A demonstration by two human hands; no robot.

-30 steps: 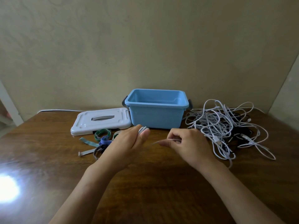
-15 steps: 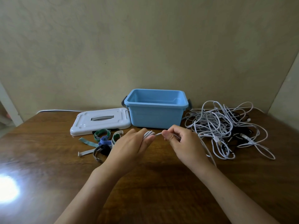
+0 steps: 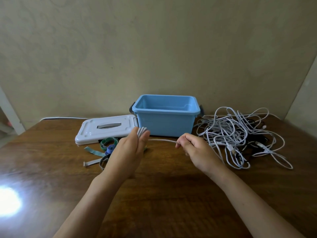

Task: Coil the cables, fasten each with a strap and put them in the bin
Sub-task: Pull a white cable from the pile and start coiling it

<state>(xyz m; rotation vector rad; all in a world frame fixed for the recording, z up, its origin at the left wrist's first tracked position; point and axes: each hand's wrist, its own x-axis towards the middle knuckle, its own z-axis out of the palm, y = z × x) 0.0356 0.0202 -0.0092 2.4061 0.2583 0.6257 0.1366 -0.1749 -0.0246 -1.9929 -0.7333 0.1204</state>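
Basically, your left hand (image 3: pixel 127 152) hides most of the coil (image 3: pixel 142 131), fingers clamped on it; right hand (image 3: pixel 193 148) pinches the cable (image 3: pixel 162 140). One bin (image 3: pixel 165 115) far, empty; tangled cables (image 3: pixel 240 134) right, uncountable.

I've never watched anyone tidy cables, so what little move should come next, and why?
Probably the right hand carries its straight stretch of white cable back to the left hand, adding a loop to the white loops held there; the rest trails to the tangled pile.
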